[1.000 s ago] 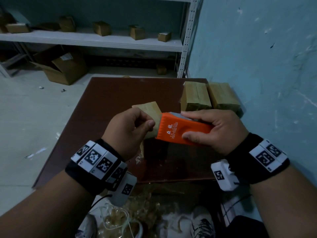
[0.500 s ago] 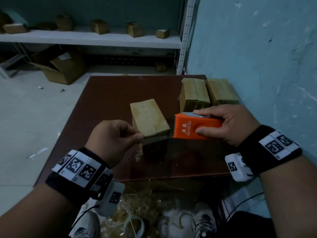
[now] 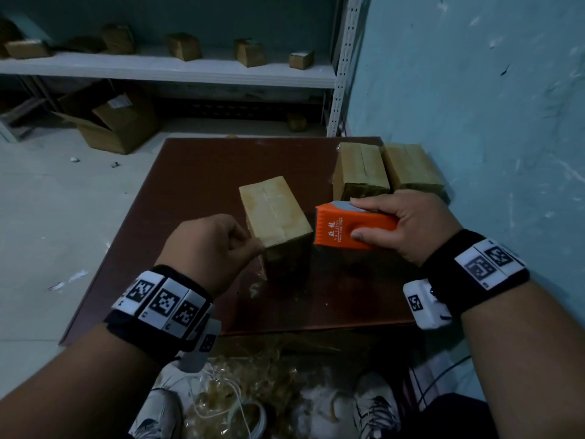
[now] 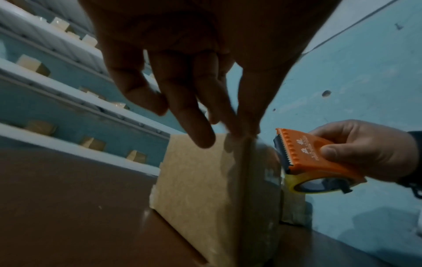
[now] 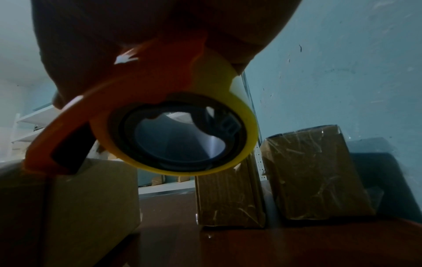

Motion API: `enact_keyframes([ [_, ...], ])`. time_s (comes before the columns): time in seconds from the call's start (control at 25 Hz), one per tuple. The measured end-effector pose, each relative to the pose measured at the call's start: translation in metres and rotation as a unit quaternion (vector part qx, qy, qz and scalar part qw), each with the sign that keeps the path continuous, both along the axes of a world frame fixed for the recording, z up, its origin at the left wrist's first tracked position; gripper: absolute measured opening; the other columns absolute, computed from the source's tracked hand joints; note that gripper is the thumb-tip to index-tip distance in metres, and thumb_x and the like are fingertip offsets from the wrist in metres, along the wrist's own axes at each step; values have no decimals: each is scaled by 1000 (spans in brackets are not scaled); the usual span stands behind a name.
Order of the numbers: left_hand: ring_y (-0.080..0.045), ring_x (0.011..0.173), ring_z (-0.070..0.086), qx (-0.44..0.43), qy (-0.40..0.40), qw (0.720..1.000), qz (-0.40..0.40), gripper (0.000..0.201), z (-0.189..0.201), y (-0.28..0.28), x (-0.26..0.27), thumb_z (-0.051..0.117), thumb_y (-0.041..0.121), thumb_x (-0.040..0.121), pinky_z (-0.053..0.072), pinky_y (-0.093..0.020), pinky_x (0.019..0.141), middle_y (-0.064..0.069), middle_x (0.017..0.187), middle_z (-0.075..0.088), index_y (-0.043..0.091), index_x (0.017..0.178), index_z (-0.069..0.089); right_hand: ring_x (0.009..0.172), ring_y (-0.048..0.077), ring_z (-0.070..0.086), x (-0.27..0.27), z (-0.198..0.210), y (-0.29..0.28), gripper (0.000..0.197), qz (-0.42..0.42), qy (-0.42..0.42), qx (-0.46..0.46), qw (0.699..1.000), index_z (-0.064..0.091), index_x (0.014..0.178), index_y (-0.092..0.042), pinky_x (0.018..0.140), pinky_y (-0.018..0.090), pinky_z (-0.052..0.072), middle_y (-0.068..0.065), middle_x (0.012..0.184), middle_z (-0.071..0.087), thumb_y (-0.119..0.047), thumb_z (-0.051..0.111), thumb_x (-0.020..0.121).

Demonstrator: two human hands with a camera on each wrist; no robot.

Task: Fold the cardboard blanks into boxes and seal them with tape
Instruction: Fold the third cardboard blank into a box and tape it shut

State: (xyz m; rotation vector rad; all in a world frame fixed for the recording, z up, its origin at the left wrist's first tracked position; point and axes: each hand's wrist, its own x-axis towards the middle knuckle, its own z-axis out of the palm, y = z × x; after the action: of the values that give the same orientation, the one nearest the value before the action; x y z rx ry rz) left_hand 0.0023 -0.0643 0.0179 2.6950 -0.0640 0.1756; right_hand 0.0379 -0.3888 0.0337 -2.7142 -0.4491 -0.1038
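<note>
Three cardboard boxes sit on the brown surface (image 3: 196, 172). Nearest one, the upright box (image 3: 274, 213), stands w/ its taped top up, between the two hands. Left hand (image 3: 207, 245) is at the box's near-left top corner: thumb and index pressed together right at the edge, other fingers (image 4: 194, 126) loosely extended over the left face. Looks like a pinch on a tape end, but the tape itself is too faint to confirm. Right hand (image 3: 411, 223) is wrapped round the orange tape dispenser (image 3: 351, 228), thumb on its near side, fingers over the top. Serrated blade end points at the box, just right of its top edge; touching or a hair apart, can't tell. Yellowish tape roll (image 5: 178, 130) hangs under the dispenser, below the right grip.

Just beyond the right hand: two taped boxes (image 3: 361, 171), (image 3: 411, 167), side by side, close to the blue wall (image 3: 474, 106). Far past both hands, a white shelf (image 3: 158, 69) w/ several small boxes; open carton (image 3: 117, 125) on the floor under it.
</note>
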Motion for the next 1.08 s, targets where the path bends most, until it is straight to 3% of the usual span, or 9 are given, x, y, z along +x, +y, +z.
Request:
enact_keyframes([
  [0.08,-4,69,53,22,-12,1000,17,36,6,1,1,73,66,79,42,-28,56,17,75,57,36,89,56,92,7,52,2,0,3,67,-4,-7,-9,1000,60,141,-39,86,29,42,-16,101,51,-66,64,80],
  [0.2,-8,67,51,3,-142,988,-52,24,14,-2,1,78,46,84,43,-33,63,16,74,55,34,85,57,92,8,53,6,-1,3,67,-8,-4,-17,1000,61,141,-38,87,32,45,-15,100,52,-66,64,81],
  [0.32,-20,96,61,68,-221,960,-160,13,9,-19,9,73,38,92,47,-48,85,5,102,68,27,96,76,93,9,52,7,0,2,65,-10,1,-21,1000,60,142,-38,87,32,44,-14,101,51,-63,66,83],
  [0.4,-25,119,62,94,-189,952,-223,25,-3,-33,18,63,38,97,47,-52,100,1,125,70,27,116,76,93,8,52,8,1,1,66,-11,5,-21,1000,60,142,-38,87,32,44,-16,100,50,-64,65,82],
  [0.48,-24,131,60,99,-145,948,-265,34,-14,-41,24,57,36,98,49,-51,107,-1,135,68,23,126,72,94,8,53,9,1,1,66,-12,10,-23,1000,60,142,-39,90,35,48,-15,102,52,-66,63,82],
  [0.64,-17,136,56,63,-69,962,-256,37,-15,-42,34,66,24,97,50,-45,111,1,142,64,21,134,68,99,10,56,10,-1,1,65,-19,27,-17,999,58,143,-39,97,37,50,-10,109,59,-64,65,83],
  [0.72,-12,142,49,68,-34,969,-234,43,-14,-41,35,62,28,100,43,-40,117,5,151,56,26,142,60,106,11,57,10,-1,2,63,-20,38,-3,999,58,143,-39,101,37,49,-6,122,66,-59,70,85],
  [0.84,-12,141,50,59,-23,973,-223,47,-13,-41,35,52,37,99,44,-41,116,7,152,54,29,145,57,118,15,60,10,3,-2,63,-34,63,9,997,58,144,-38,107,43,50,-5,135,65,-54,76,85],
  [1.08,-13,143,47,80,7,973,-216,46,-8,-41,36,55,34,102,41,-41,118,8,155,51,29,148,55,123,14,59,6,7,-4,65,-67,81,-4,994,57,143,-41,109,45,50,-8,137,64,-56,77,83],
])
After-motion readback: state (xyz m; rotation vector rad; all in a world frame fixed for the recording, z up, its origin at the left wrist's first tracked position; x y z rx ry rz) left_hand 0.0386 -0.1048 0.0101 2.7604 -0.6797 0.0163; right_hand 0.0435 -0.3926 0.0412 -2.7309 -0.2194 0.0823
